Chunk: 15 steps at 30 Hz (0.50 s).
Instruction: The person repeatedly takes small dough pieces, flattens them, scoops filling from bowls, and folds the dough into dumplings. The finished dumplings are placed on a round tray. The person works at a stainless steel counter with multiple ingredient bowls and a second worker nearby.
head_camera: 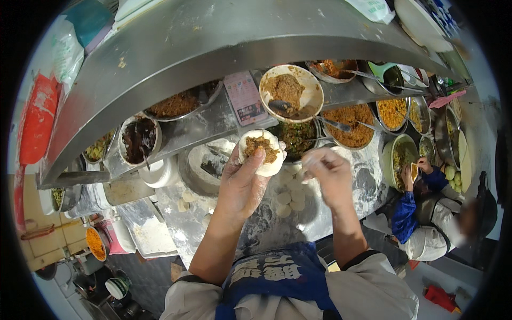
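My left hand [244,180] cups a round dough wrapper [269,170] heaped with brown filling [262,146], its thumb lying on the filling. To its right is my right hand [330,176], blurred, with loosely bent fingers; nothing shows in it. Beneath and between the hands, several flattened dough pieces [290,202] lie on the floured metal worktop [276,232]. Beyond the wrapper stands a white bowl [320,96] of similar brown filling with a dark spoon [281,106] in it. A bowl of chopped green filling [296,140] is partly hidden behind my hands.
A steel shelf [224,48] overhangs the far side. Under it are a bowl of dark paste [140,138], a bowl of orange-brown filling [350,126] and a phone [246,98]. A flour basin [192,164] sits left. At right, a co-worker [424,224] holds a filled wrapper.
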Tool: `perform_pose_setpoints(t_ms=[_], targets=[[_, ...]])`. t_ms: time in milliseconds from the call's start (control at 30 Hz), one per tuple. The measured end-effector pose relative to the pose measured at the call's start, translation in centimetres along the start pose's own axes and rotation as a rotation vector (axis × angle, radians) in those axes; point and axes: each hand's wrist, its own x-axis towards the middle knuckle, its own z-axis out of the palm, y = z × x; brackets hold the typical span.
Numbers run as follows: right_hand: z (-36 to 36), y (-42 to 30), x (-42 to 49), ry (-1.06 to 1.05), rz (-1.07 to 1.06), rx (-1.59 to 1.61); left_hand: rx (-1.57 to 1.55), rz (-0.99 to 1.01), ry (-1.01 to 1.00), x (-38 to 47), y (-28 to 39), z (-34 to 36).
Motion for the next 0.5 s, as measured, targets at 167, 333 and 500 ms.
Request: perform_pose_setpoints(t_ms=[167, 333, 500], targets=[[3.6, -2.2, -5.2, -0.075, -0.084, -0.050, -0.017, -0.049, -0.076, -4.3, -0.1, 0.8], [3.4, -1.9, -9.1, -0.136, -0.098, -0.134, 0.033, -0.053, -0.029, -8.5, -0.5, 1.1], [1.5, -3.5, -7.6, 0.065, -0.038, -0.074, 0.083, -0.100, 0.083, -11.8, -0.2, 0.9]])
